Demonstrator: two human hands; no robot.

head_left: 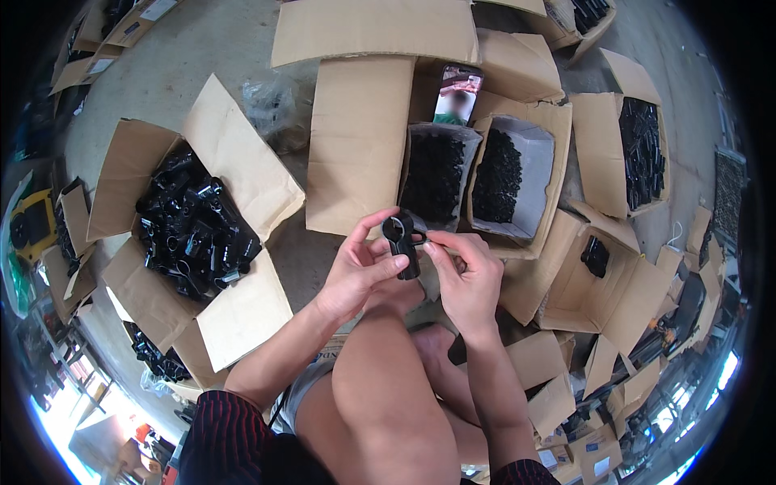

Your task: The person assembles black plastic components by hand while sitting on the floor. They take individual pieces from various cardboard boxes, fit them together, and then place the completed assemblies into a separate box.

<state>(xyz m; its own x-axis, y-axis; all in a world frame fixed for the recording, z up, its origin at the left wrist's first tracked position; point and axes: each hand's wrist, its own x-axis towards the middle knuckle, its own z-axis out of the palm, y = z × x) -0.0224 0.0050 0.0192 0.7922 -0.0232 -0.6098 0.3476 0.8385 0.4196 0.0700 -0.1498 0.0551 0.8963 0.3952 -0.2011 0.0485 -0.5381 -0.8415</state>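
Black ringed fitting (406,263), one, at centre, pinched by left hand (356,267), right hand (469,276) pinching at its side; carton (246,158) of black parts (198,230), nine o'clock; lined trays (529,178), phone (457,95), one o'clock; bent leg (384,388) obstructing, six o'clock.

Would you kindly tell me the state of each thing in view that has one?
Black ringed part: held, ring exposed
Left hand: closed on that part
Right hand: fingertips at the part's side; grip unclear
Phone: screen lit
Left carton: open, heaped with black parts
Right grey-lined bin: open, partly filled
Small right carton: open, few parts inside
Clear plastic: crumpled
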